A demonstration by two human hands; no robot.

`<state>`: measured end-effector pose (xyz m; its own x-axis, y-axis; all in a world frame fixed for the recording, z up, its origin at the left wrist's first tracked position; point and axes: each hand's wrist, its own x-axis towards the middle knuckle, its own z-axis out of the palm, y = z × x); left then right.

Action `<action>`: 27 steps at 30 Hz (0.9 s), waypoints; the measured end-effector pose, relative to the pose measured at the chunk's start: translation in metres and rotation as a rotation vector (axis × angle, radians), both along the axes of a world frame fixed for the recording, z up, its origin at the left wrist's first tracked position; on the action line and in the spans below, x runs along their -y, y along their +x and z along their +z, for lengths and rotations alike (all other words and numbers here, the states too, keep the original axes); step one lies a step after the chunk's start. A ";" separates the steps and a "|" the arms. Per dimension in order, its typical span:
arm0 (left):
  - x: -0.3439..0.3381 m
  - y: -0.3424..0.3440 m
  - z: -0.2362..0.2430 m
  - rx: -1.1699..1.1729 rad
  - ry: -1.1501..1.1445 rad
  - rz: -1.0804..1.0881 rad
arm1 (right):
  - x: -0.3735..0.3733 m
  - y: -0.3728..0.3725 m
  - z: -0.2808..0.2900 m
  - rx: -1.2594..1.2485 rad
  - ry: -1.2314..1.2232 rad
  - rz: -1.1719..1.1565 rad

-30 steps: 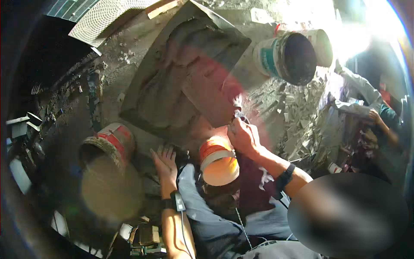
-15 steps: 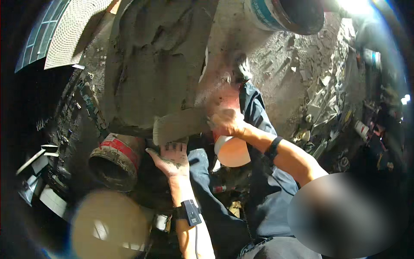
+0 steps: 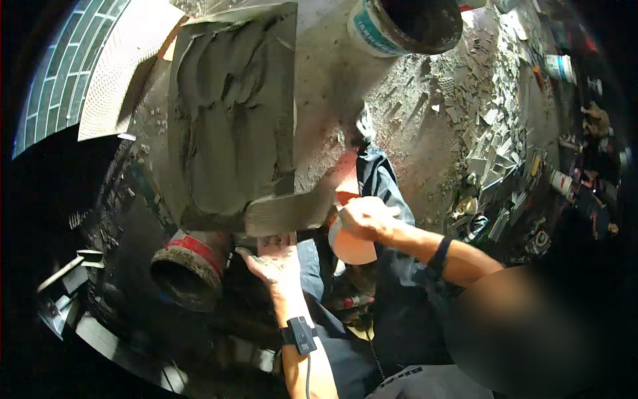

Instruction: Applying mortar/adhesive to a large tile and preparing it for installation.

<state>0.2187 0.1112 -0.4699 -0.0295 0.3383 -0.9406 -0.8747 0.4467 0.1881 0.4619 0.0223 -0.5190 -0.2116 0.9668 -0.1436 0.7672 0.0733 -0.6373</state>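
A rectangular slab spread with thick grey mortar lies ahead of me, the coat ridged and lumpy toward its far end. My right hand is wrapped round the handle of a flat trowel, whose mortar-smeared blade rests across the slab's near right edge. Below the blade my left hand is palm up, thumb out to the side and fingers stretched toward the slab's edge. Grey smears mark its palm. The trowel blade hides the fingertips, and I cannot tell whether they touch the slab.
A dirty bucket with a red band lies left of my left hand. A white cylindrical container is beneath my right hand. A larger bucket stands at the far right. Broken tile pieces litter the right side; a textured pale panel leans far left.
The view has shifted, so the slab shows more fully. Both hands stay near its close edge; the right hand with the trowel has moved slightly nearer me.
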 end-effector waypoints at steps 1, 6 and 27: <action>0.003 0.008 -0.005 0.068 0.072 -0.007 | -0.005 -0.004 0.000 0.049 0.042 0.028; 0.013 0.015 -0.005 -0.001 0.051 -0.032 | -0.041 0.027 -0.007 0.263 0.092 -0.119; -0.009 0.035 -0.073 -0.254 -0.171 -0.075 | -0.221 0.118 -0.073 -0.108 -0.103 -0.539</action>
